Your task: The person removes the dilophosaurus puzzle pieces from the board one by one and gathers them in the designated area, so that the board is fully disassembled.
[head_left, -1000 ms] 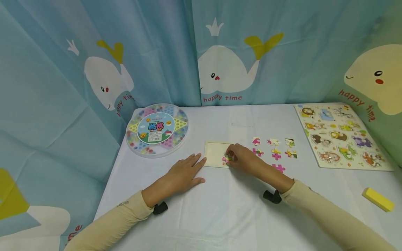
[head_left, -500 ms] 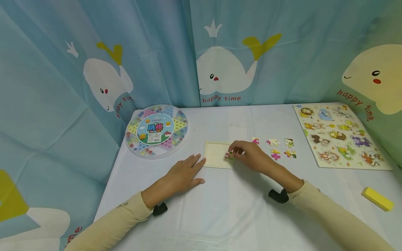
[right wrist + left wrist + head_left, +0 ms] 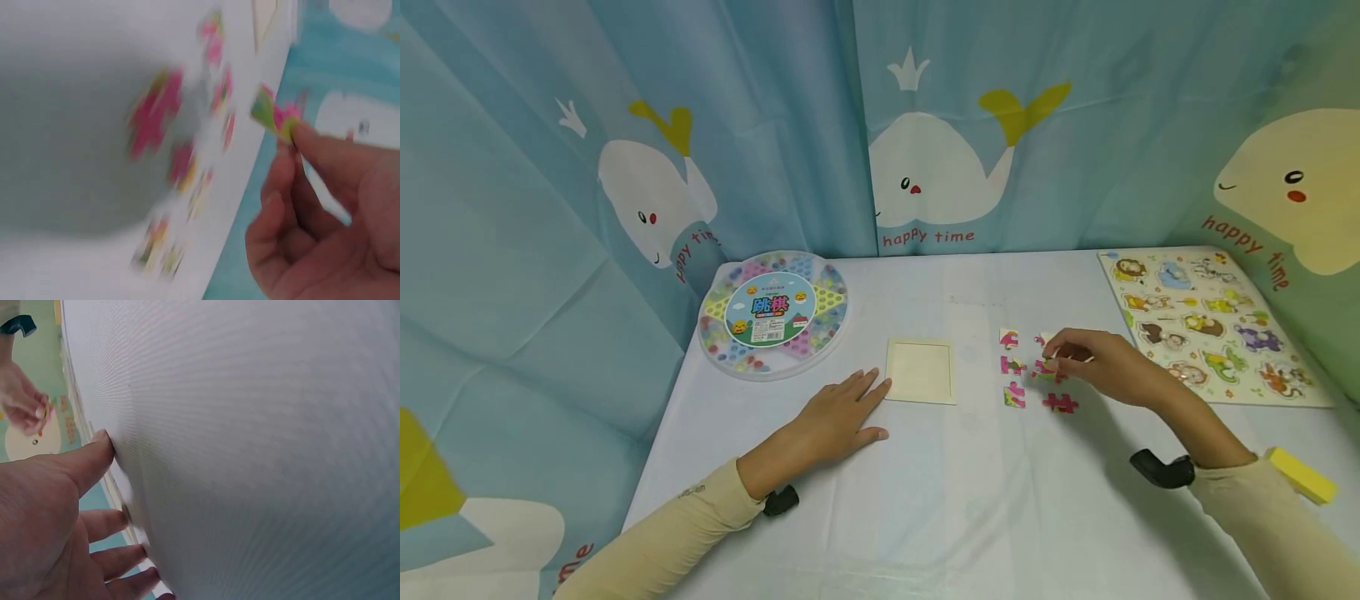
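My left hand (image 3: 835, 419) lies flat on the table, fingers spread, its fingertips at the left edge of a pale square puzzle frame (image 3: 953, 375). No puzzle pieces lie inside that frame. Above the loose pieces, my right hand (image 3: 1101, 362) pinches a pink, green and yellow jigsaw piece (image 3: 275, 114) between thumb and forefinger. Close by on the cloth lie a pink and green piece (image 3: 1014, 396), a mostly pink piece (image 3: 1061, 403) and several others, some hidden behind that hand. The right wrist view blurs the pieces on the table.
A round Chinese checkers box (image 3: 772, 308) stands at the back left. An animal peg puzzle board (image 3: 1213, 325) lies at the right, partly behind my right hand. A yellow block (image 3: 1302, 475) sits near my right sleeve. A whale-print curtain (image 3: 760, 125) borders the table.
My right hand has lifted a jigsaw piece out of the frame and moved right to the loose pieces. Another piece now lies at their lower left. My left hand stays put.
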`<control>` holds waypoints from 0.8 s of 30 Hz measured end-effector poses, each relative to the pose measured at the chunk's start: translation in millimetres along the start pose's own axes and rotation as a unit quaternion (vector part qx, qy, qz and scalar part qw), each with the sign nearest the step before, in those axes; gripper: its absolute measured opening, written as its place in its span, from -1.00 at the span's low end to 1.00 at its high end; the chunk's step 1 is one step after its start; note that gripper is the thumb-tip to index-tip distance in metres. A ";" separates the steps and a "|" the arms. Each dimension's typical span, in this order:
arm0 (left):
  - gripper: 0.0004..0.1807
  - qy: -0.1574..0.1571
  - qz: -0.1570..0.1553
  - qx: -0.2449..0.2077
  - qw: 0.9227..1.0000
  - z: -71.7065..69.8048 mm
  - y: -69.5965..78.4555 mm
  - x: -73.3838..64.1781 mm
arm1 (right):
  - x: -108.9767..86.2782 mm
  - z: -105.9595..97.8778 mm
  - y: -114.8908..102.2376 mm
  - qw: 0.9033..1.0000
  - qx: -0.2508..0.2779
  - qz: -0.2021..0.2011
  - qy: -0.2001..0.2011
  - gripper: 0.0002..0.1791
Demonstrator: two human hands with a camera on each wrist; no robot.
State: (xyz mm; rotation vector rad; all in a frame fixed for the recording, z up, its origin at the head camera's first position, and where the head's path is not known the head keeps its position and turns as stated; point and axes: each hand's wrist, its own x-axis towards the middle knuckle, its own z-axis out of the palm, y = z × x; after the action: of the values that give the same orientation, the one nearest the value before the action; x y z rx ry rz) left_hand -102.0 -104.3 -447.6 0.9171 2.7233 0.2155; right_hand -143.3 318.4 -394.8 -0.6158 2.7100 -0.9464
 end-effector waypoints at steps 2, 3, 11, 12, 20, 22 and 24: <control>-0.16 0.001 0.001 0.000 1.000 -0.2 0.3 -0.2 | -10.4 -9.8 15.6 1.000 0.005 -0.003 -0.012 -0.92; -0.16 0.001 0.001 0.000 1.000 -0.2 0.4 -0.3 | -15.2 -14.5 23.5 1.000 0.010 -0.002 -0.019 -0.91; -0.16 0.000 -0.004 0.000 1.000 0.0 0.4 0.0 | -40.9 -35.7 66.5 0.994 0.049 0.034 -0.095 -0.88; -0.16 0.000 -0.004 0.000 1.000 -0.1 0.3 0.0 | -42.2 -35.3 69.5 0.993 0.054 0.036 -0.103 -0.88; -0.16 0.003 0.001 -0.001 1.000 0.7 0.3 -0.1 | -46.0 -17.5 74.3 0.997 0.042 0.013 -0.056 -0.92; -0.16 0.005 0.002 -0.003 1.000 0.7 0.4 -0.5 | -45.9 -12.3 71.5 0.999 0.019 0.027 -0.041 -0.93; -0.16 0.008 0.004 -0.006 1.000 0.5 0.7 -0.8 | -45.5 -8.1 68.2 0.998 -0.009 0.050 -0.031 -0.94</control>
State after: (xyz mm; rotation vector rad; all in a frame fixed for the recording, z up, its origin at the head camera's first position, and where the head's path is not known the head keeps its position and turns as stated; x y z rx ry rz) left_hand -100.8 -104.2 -447.8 0.9263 2.7309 0.2400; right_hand -126.9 391.5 -429.1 -0.4976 2.6709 -0.8641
